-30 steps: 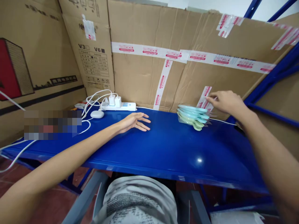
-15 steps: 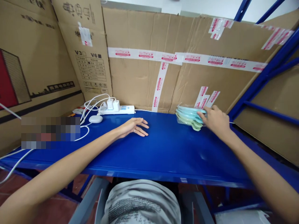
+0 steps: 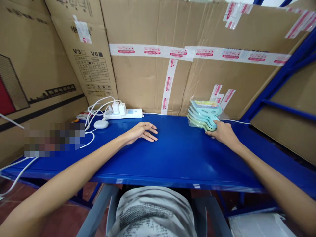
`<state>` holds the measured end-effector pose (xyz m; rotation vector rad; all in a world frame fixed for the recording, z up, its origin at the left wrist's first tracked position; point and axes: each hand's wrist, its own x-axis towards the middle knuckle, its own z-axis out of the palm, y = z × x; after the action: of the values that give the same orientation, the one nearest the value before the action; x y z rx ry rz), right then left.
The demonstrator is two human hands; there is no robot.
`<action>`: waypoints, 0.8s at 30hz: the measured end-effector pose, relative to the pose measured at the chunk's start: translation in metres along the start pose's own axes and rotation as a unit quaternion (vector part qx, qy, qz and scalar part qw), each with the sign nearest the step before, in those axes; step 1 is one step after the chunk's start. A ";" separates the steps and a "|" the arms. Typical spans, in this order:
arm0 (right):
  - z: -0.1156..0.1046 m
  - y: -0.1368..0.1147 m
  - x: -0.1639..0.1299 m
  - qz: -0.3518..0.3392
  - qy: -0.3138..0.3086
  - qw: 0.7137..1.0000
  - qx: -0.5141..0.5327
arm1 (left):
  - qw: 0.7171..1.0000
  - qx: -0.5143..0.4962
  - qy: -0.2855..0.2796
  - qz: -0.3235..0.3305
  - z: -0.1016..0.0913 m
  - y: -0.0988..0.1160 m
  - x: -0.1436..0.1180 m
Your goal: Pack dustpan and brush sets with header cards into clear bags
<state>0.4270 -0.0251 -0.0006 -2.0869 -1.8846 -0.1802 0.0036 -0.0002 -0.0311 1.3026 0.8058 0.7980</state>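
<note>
My right hand (image 3: pixel 225 134) had the wrapped stack (image 3: pixel 201 118) by its near right end, fingers (image 3: pixel 218 124) bent closely about the edge, pinching several layers together with little gap left. My left hand (image 3: pixel 139 132) held nothing; it hung or rested, I could not tell which, over the middle of the worktop (image 3: pixel 168 158), loosely open, fingers slightly spread and pointing toward the stack but well apart from it.

The stack sat toward the back right of the worktop, near the cardboard wall (image 3: pixel 148 82), pale blue pieces above pale green ones, their upper face and a yellowish label (image 3: pixel 206 103) showing. Whether any part of it was off the surface I could not make out.

I judged this an early point: a one-handed hold was made, and that was all. The pieces were together in their clear film, none taken out or set elsewhere, so moving, opening or sorting them was all undone. On my left, the power strip (image 3: pixel 134 113) and the rounded white case (image 3: pixel 101 124) were well clear of both hands.
</note>
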 end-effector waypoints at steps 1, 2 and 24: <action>0.001 0.000 0.001 0.012 -0.012 1.000 -0.008 | 1.000 0.002 -0.001 0.000 0.000 0.000 0.000; 0.002 0.000 0.003 0.018 -0.022 0.999 -0.021 | 1.000 0.005 -0.001 0.000 0.000 0.000 0.000; -0.004 -0.191 -0.022 -0.167 -0.197 0.963 0.081 | 0.988 0.008 0.082 0.133 -0.007 -0.002 0.009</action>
<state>0.2366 -0.0325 0.0252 -1.7812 -2.3846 0.3300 0.0024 0.0108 -0.0339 1.3895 0.7765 1.1251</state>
